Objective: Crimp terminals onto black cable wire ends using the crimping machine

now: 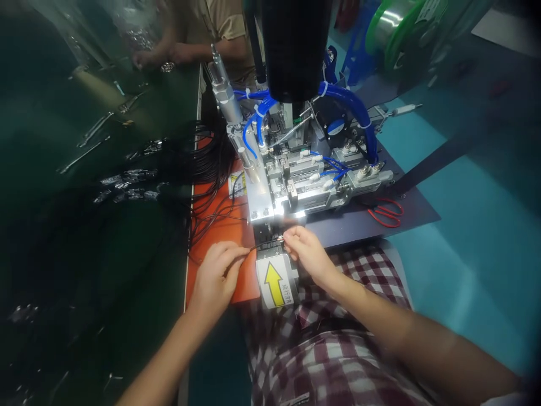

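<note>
Between my two hands a thin black cable (262,244) runs level across the front of a metal machine (296,186). My left hand (220,270) pinches the cable at its left, over the orange board (245,282). My right hand (306,251) is closed at the cable's other end, where a small shiny metal piece (280,239) shows at the fingertips. Directly below the cable, the machine's feed track (270,251) carries a white label (274,282) with a yellow arrow.
Many black cables (211,163) with bagged ends lie left of the machine. Red-handled scissors (386,213) rest on the dark plate at right. A green-rimmed wire spool (391,25) and thick blue tubes (350,101) stand behind. Across the bench, another person's hands (169,54) hold something unclear.
</note>
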Demonstrator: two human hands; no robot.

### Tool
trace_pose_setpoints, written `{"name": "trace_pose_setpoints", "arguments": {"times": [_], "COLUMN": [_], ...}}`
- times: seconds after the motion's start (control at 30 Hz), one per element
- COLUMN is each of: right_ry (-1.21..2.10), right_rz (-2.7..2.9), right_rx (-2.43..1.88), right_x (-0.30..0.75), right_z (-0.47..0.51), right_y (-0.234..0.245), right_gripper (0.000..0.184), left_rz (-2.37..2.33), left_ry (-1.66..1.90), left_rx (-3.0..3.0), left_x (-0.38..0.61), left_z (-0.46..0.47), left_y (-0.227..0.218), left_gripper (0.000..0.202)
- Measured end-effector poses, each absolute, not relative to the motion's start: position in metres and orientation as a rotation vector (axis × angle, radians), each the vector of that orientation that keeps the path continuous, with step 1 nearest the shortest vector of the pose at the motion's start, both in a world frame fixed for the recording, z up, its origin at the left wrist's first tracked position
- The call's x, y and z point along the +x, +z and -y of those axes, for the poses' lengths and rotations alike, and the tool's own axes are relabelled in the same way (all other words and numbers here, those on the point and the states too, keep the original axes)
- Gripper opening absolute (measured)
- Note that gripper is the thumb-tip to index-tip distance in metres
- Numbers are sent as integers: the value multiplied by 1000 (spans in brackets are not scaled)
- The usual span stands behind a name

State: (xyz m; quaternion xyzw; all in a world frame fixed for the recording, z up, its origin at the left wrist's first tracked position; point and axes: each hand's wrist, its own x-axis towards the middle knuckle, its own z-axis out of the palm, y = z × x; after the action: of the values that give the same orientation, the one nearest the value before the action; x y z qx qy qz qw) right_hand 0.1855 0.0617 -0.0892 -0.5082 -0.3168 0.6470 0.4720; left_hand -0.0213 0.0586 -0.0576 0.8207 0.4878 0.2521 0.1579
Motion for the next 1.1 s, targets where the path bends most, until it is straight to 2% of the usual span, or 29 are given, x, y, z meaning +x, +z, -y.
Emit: {"name": "trace_pose_setpoints", "arguments": {"times": [0.27, 0.57, 0.77, 1.1], "right_ry": [1505, 1510, 1566, 1462], "right_rz": [859, 888, 861, 746], "right_rx": [-1270, -1314, -1327, -1538], "right_x": [188, 189, 193, 238], "right_z": [-63, -61, -62, -13], "right_y": [-93, -86, -84, -106], "right_gripper": [28, 30, 36, 38], "left_rz": [-987, -1394, -1503, -1574], "left_ry": [601, 635, 628, 634], "left_rx": [2934, 2785, 2744, 2632], "left_x": [-38, -29, -28, -28], "left_z": [-83, -57, -53, -37], "left_y": [-59, -68, -72, -73], "left_gripper": [24, 29, 32, 40]}}
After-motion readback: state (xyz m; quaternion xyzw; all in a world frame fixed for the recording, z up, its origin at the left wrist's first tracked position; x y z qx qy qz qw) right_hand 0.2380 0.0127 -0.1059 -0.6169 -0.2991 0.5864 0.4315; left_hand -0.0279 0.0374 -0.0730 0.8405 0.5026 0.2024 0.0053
